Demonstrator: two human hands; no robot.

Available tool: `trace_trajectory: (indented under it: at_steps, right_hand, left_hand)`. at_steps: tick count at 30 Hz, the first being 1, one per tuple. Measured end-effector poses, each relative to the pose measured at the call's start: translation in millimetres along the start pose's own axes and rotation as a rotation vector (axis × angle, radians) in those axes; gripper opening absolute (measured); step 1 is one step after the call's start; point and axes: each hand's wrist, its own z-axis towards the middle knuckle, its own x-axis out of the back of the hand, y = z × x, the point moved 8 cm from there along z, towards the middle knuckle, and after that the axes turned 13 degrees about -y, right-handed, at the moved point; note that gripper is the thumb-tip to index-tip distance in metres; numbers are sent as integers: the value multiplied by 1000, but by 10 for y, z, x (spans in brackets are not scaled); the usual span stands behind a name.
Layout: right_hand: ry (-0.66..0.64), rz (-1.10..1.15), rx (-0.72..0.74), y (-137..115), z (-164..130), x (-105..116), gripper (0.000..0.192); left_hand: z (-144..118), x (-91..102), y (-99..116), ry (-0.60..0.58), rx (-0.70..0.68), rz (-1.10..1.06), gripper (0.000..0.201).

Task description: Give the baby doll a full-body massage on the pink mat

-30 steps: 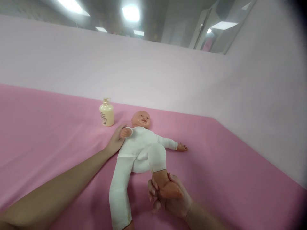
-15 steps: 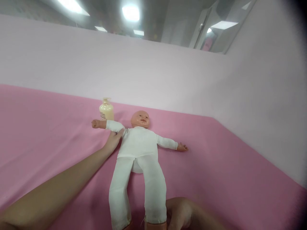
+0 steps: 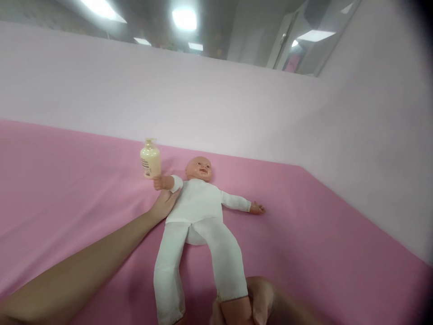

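A baby doll point(image 3: 199, 198) in white cloth clothing lies on its back on the pink cloth, head toward the wall. My left hand point(image 3: 165, 202) is closed at the doll's upper arm, by the armpit. Its thumb shows against the white cloth, while the other fingers are mostly hidden. At the bottom, my right hand point(image 3: 262, 298) wraps round the doll's lower leg on the right side of the view, just below the trouser hem, with fingertips showing on the far side. The doll's other arm stretches out to the right, untouched.
Just beyond the doll's raised hand stands a pale yellow pump bottle point(image 3: 150, 160). Pink cloth point(image 3: 321, 234) covers the surface up to a white wall point(image 3: 219, 104). Above the wall, a glass pane point(image 3: 250, 31) shows ceiling lights.
The doll's arm at my left hand has bent up and inward, its fist moving right, in front of the bottle. My right hand has shifted the held leg outward to the right and raised it slightly.
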Motion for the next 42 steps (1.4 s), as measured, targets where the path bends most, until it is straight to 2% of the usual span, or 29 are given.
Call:
trace_trajectory:
  at_steps: [3, 6, 8, 10, 13, 20, 29, 33, 36, 42]
  right_hand:
    - [65, 35, 178, -118, 36, 40, 45]
    - [340, 82, 256, -218, -31, 173, 44]
    - [546, 117, 248, -247, -114, 252, 42]
    - [680, 130, 237, -276, -174, 288, 41]
    - [790, 85, 260, -342, -221, 320, 39]
    - [902, 21, 308, -389, -271, 375, 41]
    - [972, -9, 360, -376, -348, 455, 39]
    - [961, -35, 336, -394, -307, 423, 39]
    - [840, -73, 285, -406, -190, 339, 40]
    - [450, -119, 146, -360, 124, 90, 44]
  left_hand:
    - [-5, -43, 82, -68, -119, 72, 42]
    - [-22, -117, 160, -169, -245, 163, 42]
    - [-31, -146, 181, -207, -282, 205, 43]
    - [-32, -153, 186, -217, -295, 227, 45]
    - [-33, -160, 190, -223, -310, 247, 46]
    - [-67, -168, 227, -228, -384, 250, 47]
    - [-112, -199, 305, -271, -481, 261, 53]
    - [-91, -181, 272, -251, -441, 220, 46]
    - [-43, -128, 191, -189, -314, 124, 43]
    - [2, 38, -139, 29, 14, -119, 42]
